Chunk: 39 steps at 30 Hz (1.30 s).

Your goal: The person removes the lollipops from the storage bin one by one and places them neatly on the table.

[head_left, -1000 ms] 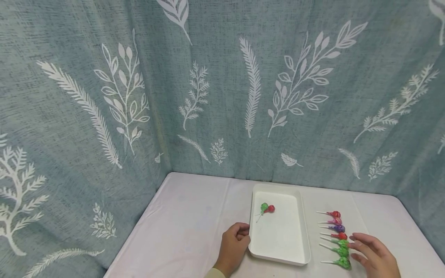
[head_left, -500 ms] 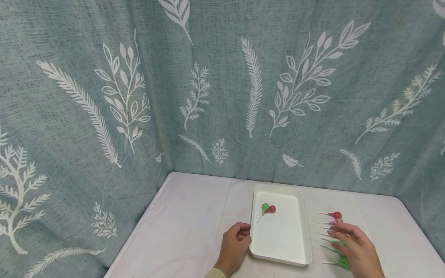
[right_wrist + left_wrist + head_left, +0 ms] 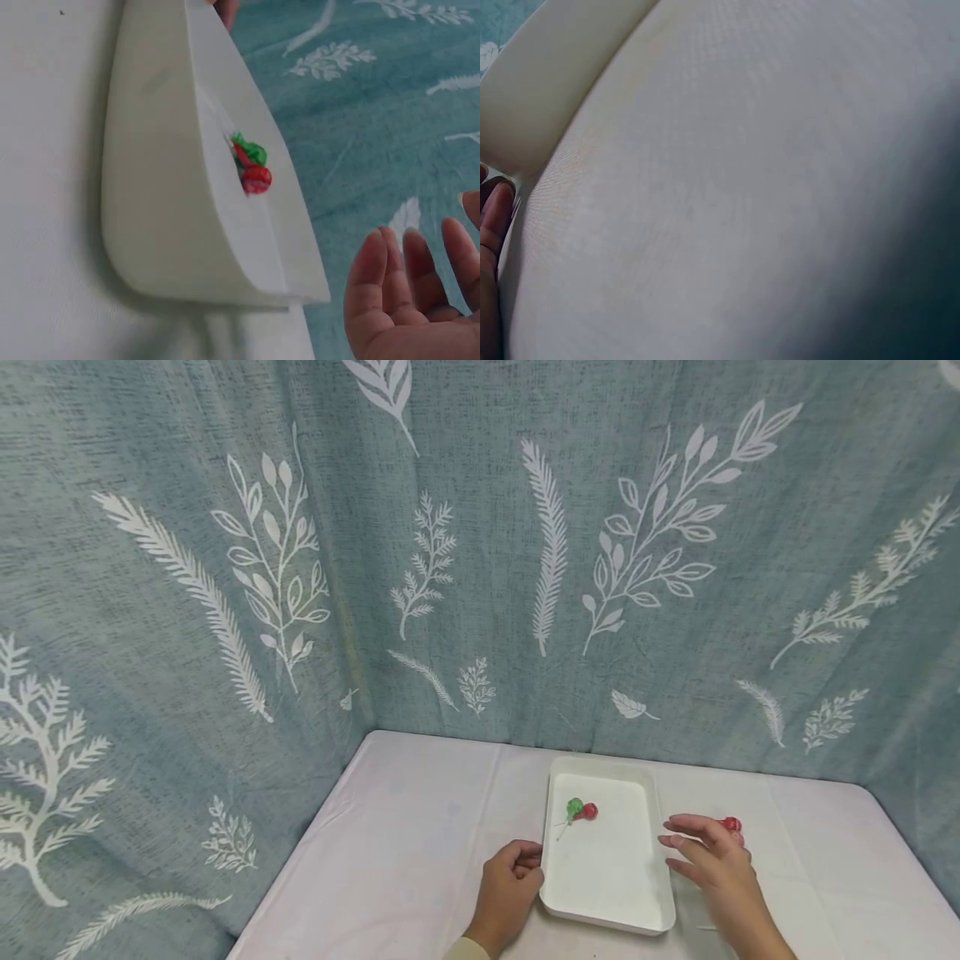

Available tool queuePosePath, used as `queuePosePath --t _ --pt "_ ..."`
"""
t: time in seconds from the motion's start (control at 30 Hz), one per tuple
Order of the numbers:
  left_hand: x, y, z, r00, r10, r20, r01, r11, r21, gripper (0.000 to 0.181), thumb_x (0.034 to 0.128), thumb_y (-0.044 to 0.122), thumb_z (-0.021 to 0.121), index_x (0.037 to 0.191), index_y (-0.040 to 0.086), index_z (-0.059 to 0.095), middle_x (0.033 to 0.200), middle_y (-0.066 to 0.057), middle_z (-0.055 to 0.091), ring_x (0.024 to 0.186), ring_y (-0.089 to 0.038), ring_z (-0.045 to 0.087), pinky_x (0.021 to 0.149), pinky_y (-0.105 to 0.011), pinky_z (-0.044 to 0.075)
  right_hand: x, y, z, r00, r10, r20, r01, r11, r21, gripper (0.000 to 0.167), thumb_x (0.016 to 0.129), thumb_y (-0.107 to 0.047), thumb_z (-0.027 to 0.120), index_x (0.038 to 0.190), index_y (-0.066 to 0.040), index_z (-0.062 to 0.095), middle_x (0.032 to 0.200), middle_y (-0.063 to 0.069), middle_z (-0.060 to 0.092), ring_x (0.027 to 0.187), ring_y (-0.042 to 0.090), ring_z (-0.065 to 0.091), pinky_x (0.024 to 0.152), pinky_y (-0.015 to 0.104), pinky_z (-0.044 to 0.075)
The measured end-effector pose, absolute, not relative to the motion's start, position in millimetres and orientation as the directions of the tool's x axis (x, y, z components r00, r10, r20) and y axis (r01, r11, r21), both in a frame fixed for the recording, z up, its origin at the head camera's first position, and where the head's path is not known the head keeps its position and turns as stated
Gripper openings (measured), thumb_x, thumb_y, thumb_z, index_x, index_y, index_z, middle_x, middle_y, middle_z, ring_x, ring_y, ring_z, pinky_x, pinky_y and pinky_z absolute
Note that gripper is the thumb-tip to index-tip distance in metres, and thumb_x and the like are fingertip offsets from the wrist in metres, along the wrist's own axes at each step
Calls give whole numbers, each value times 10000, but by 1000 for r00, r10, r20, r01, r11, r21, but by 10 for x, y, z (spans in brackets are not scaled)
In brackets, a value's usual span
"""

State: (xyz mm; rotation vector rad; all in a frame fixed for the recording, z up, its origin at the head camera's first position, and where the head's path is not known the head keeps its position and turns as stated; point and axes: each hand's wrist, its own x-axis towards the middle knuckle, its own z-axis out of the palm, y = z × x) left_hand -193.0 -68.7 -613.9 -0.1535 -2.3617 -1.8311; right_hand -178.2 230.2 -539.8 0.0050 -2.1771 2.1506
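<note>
A white rectangular tray [image 3: 600, 868] stands on the table, with a green lollipop [image 3: 574, 807] and a red lollipop [image 3: 590, 811] lying together inside near its far left. My left hand [image 3: 506, 885] holds the tray's left edge, fingers curled against it; the left wrist view shows fingertips at the tray wall [image 3: 547, 90]. Over the tray's right rim is my right hand [image 3: 708, 864], fingers spread apart with nothing between them. Behind it, another red lollipop [image 3: 731, 823] and a pink lollipop [image 3: 737, 839] peek out. My hand and forearm hide most of that row.
White cloth covers the table [image 3: 420, 827]. A blue-green curtain [image 3: 480, 568] with white leaf prints rises behind and at the sides. Just right of the tray, a white lollipop stick [image 3: 707, 928] shows beside my right forearm.
My right hand has moved left from the lollipop row's right side, across the row, to the tray's right rim. My left hand and the two lollipops in the tray stay put.
</note>
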Motion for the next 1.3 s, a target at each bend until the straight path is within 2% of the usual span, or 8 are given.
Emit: queuePosePath --t 0.3,0.47,0.63,0.83,1.07,1.3 --pt "-1988 -733 -6171 -983 4 186 181 248 952 308 842 -10 678 1130 45 772 955 27 747 805 -106 684 741 -245 574 -2024 1996 -5355 -998 54 26 -24 27 -999 359 1096 -103 629 1401 75 563 1358 179 622 1110 167 690 900 332 611" --pt "-2012 -717 -6183 -980 3 198 192 257 947 301 851 -15 679 1130 46 772 956 27 746 804 -97 681 737 -245 579 -2117 1859 -5374 -999 44 -2 2 18 -1000 344 1080 -50 620 1394 82 568 1380 215 608 1128 210 671 929 375 603" --pt "-2015 -717 -6186 -980 -1 200 192 266 945 310 845 -12 678 1135 49 770 963 31 745 815 -99 678 737 -245 575 -2215 1750 -5427 -1000 28 -14 15 39 -999 348 1062 -55 652 1380 71 588 1389 210 614 1174 261 647 922 396 596" --pt "-2012 -708 -6200 -981 1 193 187 259 948 314 838 -18 677 1131 50 770 973 21 752 831 -107 684 748 -245 576 -2338 1630 -5431 -1000 16 -9 10 75 -997 374 1056 -74 668 1400 52 590 1402 206 604 1151 213 622 926 390 589" --pt "-2007 -713 -6221 -978 2 209 203 259 944 320 830 -22 662 1123 47 772 1026 5 766 841 -95 687 747 -252 586 -2421 1471 -5474 -1000 8 -6 7 148 -989 363 1064 -113 659 1393 33 611 1382 210 618 1181 311 637 917 396 562" --pt "-1988 -721 -6167 -981 7 191 186 266 946 327 838 -16 664 1144 40 765 1037 6 760 843 -90 687 747 -252 593 -2507 1361 -5544 -999 32 -1 8 195 -981 335 1054 -91 657 1364 35 638 1330 201 656 1072 226 629 846 366 533"
